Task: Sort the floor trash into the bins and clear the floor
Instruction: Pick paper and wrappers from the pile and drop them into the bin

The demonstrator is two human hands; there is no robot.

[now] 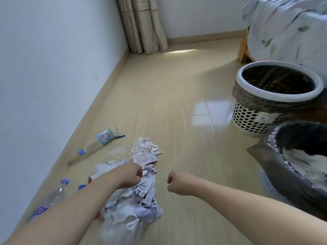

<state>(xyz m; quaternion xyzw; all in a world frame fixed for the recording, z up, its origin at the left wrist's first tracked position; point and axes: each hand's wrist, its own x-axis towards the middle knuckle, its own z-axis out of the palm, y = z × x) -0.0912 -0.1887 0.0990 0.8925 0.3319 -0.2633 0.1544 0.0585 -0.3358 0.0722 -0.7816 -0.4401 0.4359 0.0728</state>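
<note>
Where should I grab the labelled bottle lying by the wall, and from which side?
Take the labelled bottle around its clear middle, between label and blue cap, coming from above. It lies flat on the floor close to the wall, so that side is tight, and a blue pen lies by its label end.

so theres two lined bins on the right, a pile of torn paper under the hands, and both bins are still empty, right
Not quite. The head view shows two lined bins on the right and the torn paper pile by the hands, but only the far bin looks empty. The near bin already holds crumpled white paper.
</note>
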